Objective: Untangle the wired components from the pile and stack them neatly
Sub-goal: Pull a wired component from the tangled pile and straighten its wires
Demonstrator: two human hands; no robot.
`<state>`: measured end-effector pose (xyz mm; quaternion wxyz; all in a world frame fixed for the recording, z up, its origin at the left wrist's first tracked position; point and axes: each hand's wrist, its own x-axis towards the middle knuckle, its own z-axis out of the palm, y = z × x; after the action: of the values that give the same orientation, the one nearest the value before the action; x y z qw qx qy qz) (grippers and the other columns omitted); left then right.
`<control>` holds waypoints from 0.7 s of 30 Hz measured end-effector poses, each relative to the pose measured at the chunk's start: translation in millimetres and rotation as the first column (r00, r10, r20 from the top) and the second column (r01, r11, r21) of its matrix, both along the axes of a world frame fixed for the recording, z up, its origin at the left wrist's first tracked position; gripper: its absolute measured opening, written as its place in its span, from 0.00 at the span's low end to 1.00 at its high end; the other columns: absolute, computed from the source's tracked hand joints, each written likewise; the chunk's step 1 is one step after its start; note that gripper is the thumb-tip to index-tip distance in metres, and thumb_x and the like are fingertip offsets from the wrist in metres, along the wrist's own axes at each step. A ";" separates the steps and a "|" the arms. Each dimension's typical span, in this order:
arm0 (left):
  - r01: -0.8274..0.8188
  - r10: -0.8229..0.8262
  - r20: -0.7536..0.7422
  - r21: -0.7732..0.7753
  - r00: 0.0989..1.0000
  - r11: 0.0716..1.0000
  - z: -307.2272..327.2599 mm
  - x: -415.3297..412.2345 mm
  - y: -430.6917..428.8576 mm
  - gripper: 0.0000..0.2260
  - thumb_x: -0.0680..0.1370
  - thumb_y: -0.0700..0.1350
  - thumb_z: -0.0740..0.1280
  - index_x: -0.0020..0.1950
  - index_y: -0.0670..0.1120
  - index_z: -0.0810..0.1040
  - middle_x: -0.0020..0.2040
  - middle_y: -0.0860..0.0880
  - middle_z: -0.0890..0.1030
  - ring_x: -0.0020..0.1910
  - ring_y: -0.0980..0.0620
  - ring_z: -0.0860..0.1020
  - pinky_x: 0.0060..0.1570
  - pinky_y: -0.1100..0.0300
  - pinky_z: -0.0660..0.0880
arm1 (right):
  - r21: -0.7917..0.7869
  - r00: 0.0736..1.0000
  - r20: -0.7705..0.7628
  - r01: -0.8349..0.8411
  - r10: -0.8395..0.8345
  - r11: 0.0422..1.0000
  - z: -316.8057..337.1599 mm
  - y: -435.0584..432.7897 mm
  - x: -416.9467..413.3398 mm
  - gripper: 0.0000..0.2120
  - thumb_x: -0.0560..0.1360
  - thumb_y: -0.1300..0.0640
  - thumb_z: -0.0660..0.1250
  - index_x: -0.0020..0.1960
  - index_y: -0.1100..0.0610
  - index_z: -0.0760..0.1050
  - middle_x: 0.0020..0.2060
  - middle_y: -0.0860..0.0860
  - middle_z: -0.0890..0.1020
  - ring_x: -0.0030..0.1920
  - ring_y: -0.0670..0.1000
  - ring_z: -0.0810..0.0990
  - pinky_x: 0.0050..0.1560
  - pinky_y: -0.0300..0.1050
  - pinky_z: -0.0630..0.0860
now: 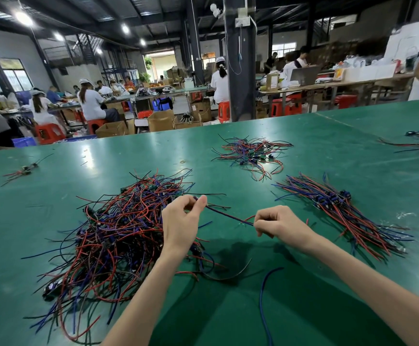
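Both grips are on one strand here. The left grip (182, 221) pinches a purple-and-red wire (228, 216) between thumb and fingertips, right over the edge of the tangled pile (118, 233). The right grip (276, 223) has its fingers curled round the other end, and the wire runs fairly straight between them. The pile sits near the front left of the green desk (303, 158), and the neat stack (341, 211) is over on the right side. These leads look light and floppy, so I'd guess they snag easily. Probably better to hold close to the component end and tease it out than to yank, though I can't tell which end that is.
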<state>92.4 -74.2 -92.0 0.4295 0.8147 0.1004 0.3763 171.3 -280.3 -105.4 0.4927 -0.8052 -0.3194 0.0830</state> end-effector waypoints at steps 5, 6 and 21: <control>0.129 -0.128 0.039 -0.551 0.991 0.825 5.7 -0.7 -2.9 0.14 0.78 0.46 0.66 0.34 0.47 0.83 0.32 0.52 0.79 0.33 0.58 0.72 0.37 0.65 0.73 | 0.029 0.999 -0.007 -0.044 0.044 0.999 1.6 5.8 -6.7 0.08 0.65 0.54 0.63 0.28 0.53 0.76 0.25 0.53 0.72 0.28 0.49 0.66 0.31 0.41 0.61; 0.152 -0.149 0.056 -0.611 0.987 0.777 6.7 -1.0 -3.6 0.15 0.79 0.46 0.65 0.33 0.47 0.83 0.33 0.53 0.80 0.34 0.58 0.73 0.37 0.64 0.74 | 0.031 0.999 -0.009 -0.051 0.051 0.998 0.8 7.0 -8.1 0.09 0.65 0.54 0.63 0.27 0.52 0.76 0.25 0.53 0.72 0.28 0.49 0.66 0.30 0.41 0.61; 0.014 0.012 0.029 -0.750 1.000 0.661 10.3 -2.0 3.7 0.03 0.71 0.44 0.75 0.39 0.45 0.84 0.27 0.54 0.74 0.31 0.54 0.67 0.35 0.63 0.69 | 0.207 0.986 -0.148 -0.049 0.080 0.977 2.0 8.7 -13.3 0.13 0.76 0.63 0.65 0.33 0.58 0.76 0.22 0.46 0.69 0.23 0.42 0.64 0.25 0.31 0.60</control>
<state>90.4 -70.5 -81.7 0.7287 0.5596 0.2393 0.3141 157.9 -271.6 -103.3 0.5924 -0.7312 -0.3129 0.1284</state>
